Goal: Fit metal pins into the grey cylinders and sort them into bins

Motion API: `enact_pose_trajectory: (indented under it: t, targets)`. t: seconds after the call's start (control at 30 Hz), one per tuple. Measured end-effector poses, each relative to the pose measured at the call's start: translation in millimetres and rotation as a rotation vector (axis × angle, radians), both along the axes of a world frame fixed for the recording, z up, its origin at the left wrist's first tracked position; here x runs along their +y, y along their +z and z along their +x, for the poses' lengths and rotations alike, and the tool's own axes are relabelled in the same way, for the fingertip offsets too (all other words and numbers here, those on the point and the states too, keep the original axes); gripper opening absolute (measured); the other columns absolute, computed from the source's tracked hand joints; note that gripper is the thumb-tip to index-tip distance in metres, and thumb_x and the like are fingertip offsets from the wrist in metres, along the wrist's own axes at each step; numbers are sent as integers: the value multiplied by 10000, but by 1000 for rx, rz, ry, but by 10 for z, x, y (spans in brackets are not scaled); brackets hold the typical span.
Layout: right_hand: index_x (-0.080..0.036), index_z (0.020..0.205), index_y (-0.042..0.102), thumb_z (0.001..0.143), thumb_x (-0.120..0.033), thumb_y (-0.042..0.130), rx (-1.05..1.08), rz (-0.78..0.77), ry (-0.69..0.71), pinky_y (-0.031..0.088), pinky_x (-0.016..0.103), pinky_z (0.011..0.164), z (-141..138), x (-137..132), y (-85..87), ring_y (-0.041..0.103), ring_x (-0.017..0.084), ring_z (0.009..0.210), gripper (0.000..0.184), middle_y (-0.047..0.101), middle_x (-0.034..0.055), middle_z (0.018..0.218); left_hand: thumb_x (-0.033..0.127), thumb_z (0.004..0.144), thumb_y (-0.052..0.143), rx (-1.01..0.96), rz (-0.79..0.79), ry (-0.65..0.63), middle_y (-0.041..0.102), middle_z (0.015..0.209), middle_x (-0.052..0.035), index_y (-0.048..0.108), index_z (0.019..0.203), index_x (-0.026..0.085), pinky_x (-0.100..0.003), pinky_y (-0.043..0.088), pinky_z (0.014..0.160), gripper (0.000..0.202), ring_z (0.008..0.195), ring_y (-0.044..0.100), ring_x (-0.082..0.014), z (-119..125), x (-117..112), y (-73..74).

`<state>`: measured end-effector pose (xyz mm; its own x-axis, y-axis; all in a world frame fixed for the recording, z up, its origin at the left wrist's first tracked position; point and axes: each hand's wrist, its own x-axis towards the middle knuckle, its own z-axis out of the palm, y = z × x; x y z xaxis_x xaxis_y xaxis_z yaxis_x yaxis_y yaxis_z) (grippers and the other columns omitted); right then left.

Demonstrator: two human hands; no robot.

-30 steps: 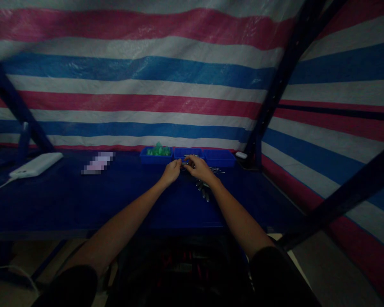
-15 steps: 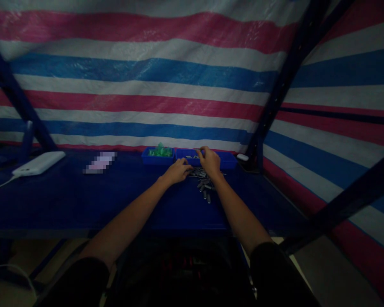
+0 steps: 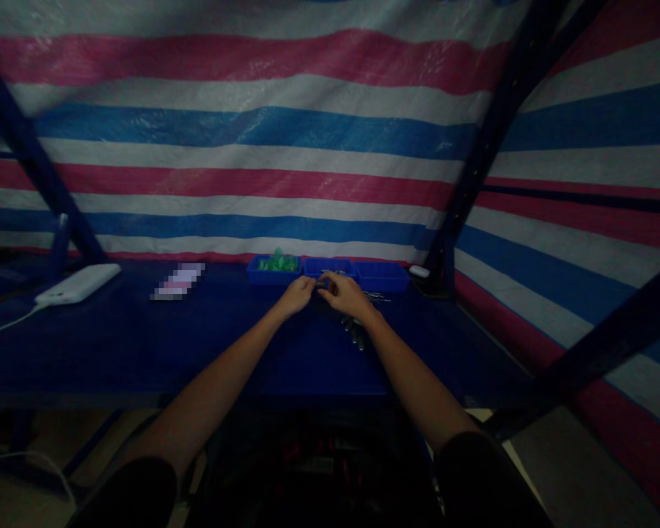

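Observation:
My left hand (image 3: pixel 298 295) is closed in a pinch on one end of a small dark grey cylindrical piece (image 3: pixel 321 284). From the other side, the curled thumb and fingers of my right hand (image 3: pixel 344 293) meet at the same piece, just in front of the middle blue tray (image 3: pixel 313 267). More grey cylindrical pieces (image 3: pixel 354 334) lie loose on the blue table below my right wrist, which hides part of the heap. Thin metal rods (image 3: pixel 378 297) are scattered to the right of that wrist. A few small light bits lie in the middle tray, partly covered by my right hand.
A blue tray of green translucent pieces (image 3: pixel 278 262) stands left of the middle tray, and another blue tray (image 3: pixel 382 276) to its right. A white power bank (image 3: pixel 80 284) with a cable lies far left. Striped sheeting (image 3: pixel 253 176) and blue posts (image 3: pixel 476 161) bound the table (image 3: pixel 198 359).
My right hand has come back from over the middle tray and down toward my left hand. Both hands now meet at a grey cylindrical piece. The view has shifted slightly.

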<state>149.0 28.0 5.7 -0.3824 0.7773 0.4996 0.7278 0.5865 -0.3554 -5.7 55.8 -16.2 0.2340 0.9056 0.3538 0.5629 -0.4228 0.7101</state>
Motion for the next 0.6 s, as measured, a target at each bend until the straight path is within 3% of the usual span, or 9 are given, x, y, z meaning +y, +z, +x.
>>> enact_pose_trajectory:
  t: [0.17,0.23,0.3,0.43,0.6]
  targets:
    - [-195,904,590,843,-308,451,-41,41,-86,342,221,596,2,-54,62,572,142,681,189,643,31,759,399,877,272,-153,-170,-62,633,730,-53,610,824,96,-258,409,629,457,661,553,-152,28,-74,53]
    - [-196,859,597,873,-347,396,-27,58,-162,343,226,610,42,-59,105,590,158,721,252,656,48,775,368,883,265,-42,-103,-76,635,754,-60,609,853,107,-259,415,630,433,660,557,-150,27,-98,43]
    - [-195,842,596,894,-368,341,34,90,-236,346,227,619,104,-36,162,600,165,742,313,665,55,793,304,864,338,165,62,-89,636,823,-67,604,910,129,-273,424,692,321,738,568,-164,36,-125,31]
    - [-180,962,573,909,-382,292,170,195,-387,365,229,643,227,101,255,601,162,739,350,668,56,811,256,823,442,520,334,-7,594,970,-89,587,1017,167,-323,410,814,258,933,529,-215,125,-163,31]
    - [-175,1125,528,845,-389,441,30,38,-505,394,269,685,321,257,147,604,204,814,363,665,81,852,368,796,503,712,270,79,559,1021,-101,613,946,193,-375,423,781,255,984,487,-263,261,-141,17]
